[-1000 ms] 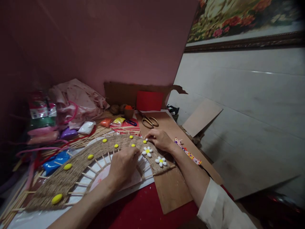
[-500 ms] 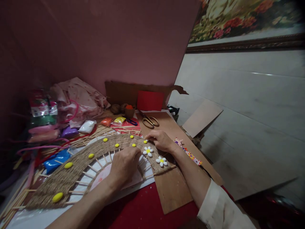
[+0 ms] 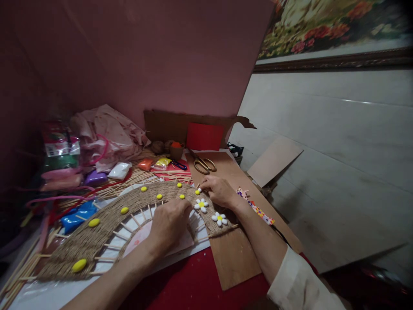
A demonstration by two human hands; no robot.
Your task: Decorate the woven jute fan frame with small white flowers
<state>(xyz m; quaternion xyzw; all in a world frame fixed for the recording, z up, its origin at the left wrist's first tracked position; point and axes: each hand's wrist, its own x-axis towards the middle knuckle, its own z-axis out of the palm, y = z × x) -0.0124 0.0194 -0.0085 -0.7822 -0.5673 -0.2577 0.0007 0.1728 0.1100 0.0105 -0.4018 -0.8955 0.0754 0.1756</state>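
A woven arch [image 3: 106, 221] of twine on wooden sticks lies flat on the counter [image 3: 193, 284], curving from 8 o'clock up and over to 3 o'clock of the left hand [image 3: 169, 224]. Yellow dots [image 3: 124, 210] are spaced along the weave, and two daisies [image 3: 201, 205] with white petals sit at its right end.

The left hand lies palm down on the arch's inner edge, fingers curled and pressed to the weave just at 9 o'clock of the nearer daisy; whether its grip pinches anything I cannot tell. The right hand [image 3: 219, 190] rests on the arch's outer edge at 1 o'clock of the left hand, its fingertips pinched together on a small white petal [image 3: 199, 189] beside a yellow dot at the top of the weave. The upper daisy lies between the two hands.

Scissors [image 3: 203, 164] lie on a brown board [image 3: 232, 254] at 12 o'clock of the right hand. A patterned strip [image 3: 256, 209] lies just at 3 o'clock of the right wrist. Clay packets [image 3: 119, 171] and loose sticks [image 3: 142, 175] sit at 10 o'clock of the arch, a blue packet [image 3: 75, 217] at 9 o'clock.
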